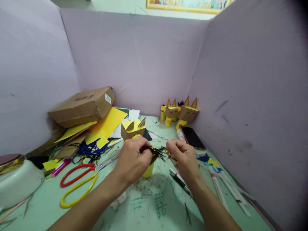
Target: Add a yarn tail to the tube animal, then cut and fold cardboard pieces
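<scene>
My left hand [133, 158] is closed in a pinch on a tuft of black yarn [160, 152], whose frayed strands fan out to the right. My right hand [182, 154] is also closed, thumb against fingers, beside the strand ends; a thin strand seems to lie between its fingertips. Below the tuft stands a yellow paper tube [148, 171], partly covered by my left hand. Just behind that hand is a cardboard animal head [133, 129] with a yellow top and two pointed pieces.
Scissors [96, 169] with red and yellow handles lie left of my hands. A cardboard box [81, 107] rests on yellow sheets [108, 123]. Finished-looking cardboard animals [189, 114] stand at the back right, near a phone [192, 137]. Markers [218, 187] lie on the right.
</scene>
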The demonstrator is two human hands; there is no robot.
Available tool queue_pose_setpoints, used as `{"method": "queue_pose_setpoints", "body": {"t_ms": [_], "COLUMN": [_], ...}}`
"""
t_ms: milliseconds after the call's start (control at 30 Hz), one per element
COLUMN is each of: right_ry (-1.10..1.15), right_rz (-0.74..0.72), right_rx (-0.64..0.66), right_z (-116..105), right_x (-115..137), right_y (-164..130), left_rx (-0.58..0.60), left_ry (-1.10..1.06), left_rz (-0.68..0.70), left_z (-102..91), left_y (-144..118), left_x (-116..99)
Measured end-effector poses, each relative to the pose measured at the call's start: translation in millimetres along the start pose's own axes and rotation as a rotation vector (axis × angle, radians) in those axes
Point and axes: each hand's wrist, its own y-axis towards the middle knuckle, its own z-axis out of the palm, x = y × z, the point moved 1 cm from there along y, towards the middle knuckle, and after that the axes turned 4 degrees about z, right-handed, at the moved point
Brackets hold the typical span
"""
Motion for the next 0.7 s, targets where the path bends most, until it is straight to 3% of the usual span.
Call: {"method": "queue_pose_setpoints", "body": {"t_ms": [100,267,367,433,500,567,600,667,700], "right_ry": [0.009,-0.094,-0.040,0.044,0.072,0.054,0.040,0.007,-0.025], "right_rz": [-0.031,-0.084,-0.055,-0.005,0.031,0.022,0.007,-0.037,-0.063], "right_rx": [0.016,0.154,0.111,0.017,-0.052,-0.052,-0.020,0.070,0.112], "right_z": [-1.2,1.5,0.6,-2.2,-4.2,-3.1,-1.0,5.3,9.1], "right_x": [0.8,8.4,5.2,0.5,-2.6,-2.1,-0.7,2.8,4.3], "right_y": [-1.1,-4.9,-3.1,-0.4,1.7,1.6,0.5,-3.9,-6.7], "left_rx": [0.000,0.011,0.238,0.420,0.415,0.249,0.174,0.150,0.139], "left_ry": [-0.013,0.011,-0.095,-0.189,-0.252,-0.322,-0.380,-0.514,-0.586], "left_rz": [-0.004,0.050,0.219,0.242,0.093,-0.192,-0.353,-0.650,-0.721], "left_z": [1.9,0.9,-8.8,-17.7,-25.0,-26.5,-24.2,-13.9,-7.9], "left_y": [0.8,-1.2,-5.9,-9.3,-10.8,-11.9,-13.1,-17.2,-19.4], "left_x": [3.7,-2.7,-19.1,-24.7,-18.2,1.0,13.4,37.7,47.3]}}
